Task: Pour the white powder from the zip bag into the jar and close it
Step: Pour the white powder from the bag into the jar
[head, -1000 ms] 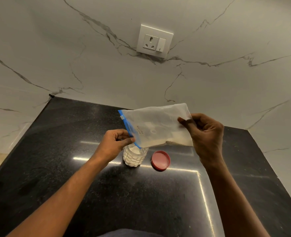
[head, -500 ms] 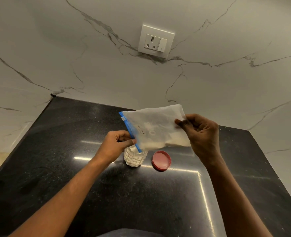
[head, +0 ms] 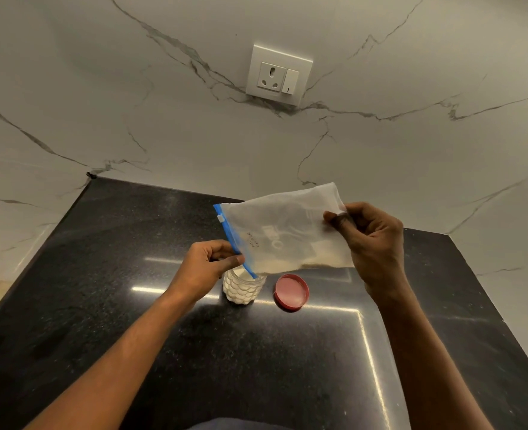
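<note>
A clear zip bag (head: 284,231) with a blue zip strip hangs sideways over the counter, a little white powder lying along its lower edge. My left hand (head: 208,265) pinches the blue zip end, whose lower corner dips into the mouth of the jar. My right hand (head: 371,240) grips the bag's closed far end, held slightly higher. The small clear dimpled jar (head: 242,291) stands upright and open on the black counter, filled with white powder almost to the top. Its red lid (head: 292,292) lies flat on the counter just right of the jar.
The black polished counter (head: 256,367) ends at a marble wall behind, with marble surfaces on both sides. A white socket and switch plate (head: 278,75) sits on the wall above. Bright light streaks reflect off the counter near the jar.
My right hand has lifted the bag's closed end a little and shifted it slightly left. The zip end stays at the jar mouth, and the jar and lid have not moved.
</note>
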A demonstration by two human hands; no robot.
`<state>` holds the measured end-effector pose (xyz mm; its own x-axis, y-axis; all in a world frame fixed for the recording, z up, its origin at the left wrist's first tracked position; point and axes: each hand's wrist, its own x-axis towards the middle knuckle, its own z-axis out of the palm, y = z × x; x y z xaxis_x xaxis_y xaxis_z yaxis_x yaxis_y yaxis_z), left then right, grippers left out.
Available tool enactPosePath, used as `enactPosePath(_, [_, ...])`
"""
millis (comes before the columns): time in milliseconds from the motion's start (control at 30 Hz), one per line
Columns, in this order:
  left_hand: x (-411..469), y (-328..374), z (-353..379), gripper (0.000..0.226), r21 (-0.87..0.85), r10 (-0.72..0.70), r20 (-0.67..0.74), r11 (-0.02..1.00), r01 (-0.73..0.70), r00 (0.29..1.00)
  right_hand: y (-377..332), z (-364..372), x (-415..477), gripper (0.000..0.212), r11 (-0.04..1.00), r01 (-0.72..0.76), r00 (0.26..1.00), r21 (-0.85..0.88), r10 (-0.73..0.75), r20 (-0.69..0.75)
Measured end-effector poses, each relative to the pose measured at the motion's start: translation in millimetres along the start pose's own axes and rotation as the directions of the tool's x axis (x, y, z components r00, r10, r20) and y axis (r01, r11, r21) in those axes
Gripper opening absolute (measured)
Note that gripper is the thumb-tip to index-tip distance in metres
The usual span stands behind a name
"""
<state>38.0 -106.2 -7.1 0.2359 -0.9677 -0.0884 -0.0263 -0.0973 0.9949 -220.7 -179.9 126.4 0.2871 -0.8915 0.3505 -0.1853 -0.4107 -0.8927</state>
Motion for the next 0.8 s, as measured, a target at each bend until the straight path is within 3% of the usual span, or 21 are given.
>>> enactPosePath(100, [0, 0, 0, 0.018, -0.003, -0.006, -0.005, 1.0, 0.006, 1.0, -4, -1, 0, 0.011, 1.0, -0.022, 0.997, 0.019, 0.02, 0.069])
enactPosePath(633, [-3, 7, 1, 0.021, 0.031, -0.016, -0.027, 0.999, 0.017, 1.0, 0, -4, 0, 0.006, 1.0, -0.013, 1.0, 0.028, 0.014, -0.014])
enactPosePath(700, [-4, 12, 2, 0.04, 0.034, -0.05, -0.085, 0.998, 0.053, 0.995, 2, -2, -1, 0.007, 0.999, -0.031, 0.999, 0.015, 0.031, 0.01])
enactPosePath(800, [-3, 27, 0, 0.096, 0.148, -0.036, -0.204, 0.987, 0.067, 0.978, 3, 0, -2, 0.012, 0.999, -0.05, 0.998, 0.003, 0.05, 0.027])
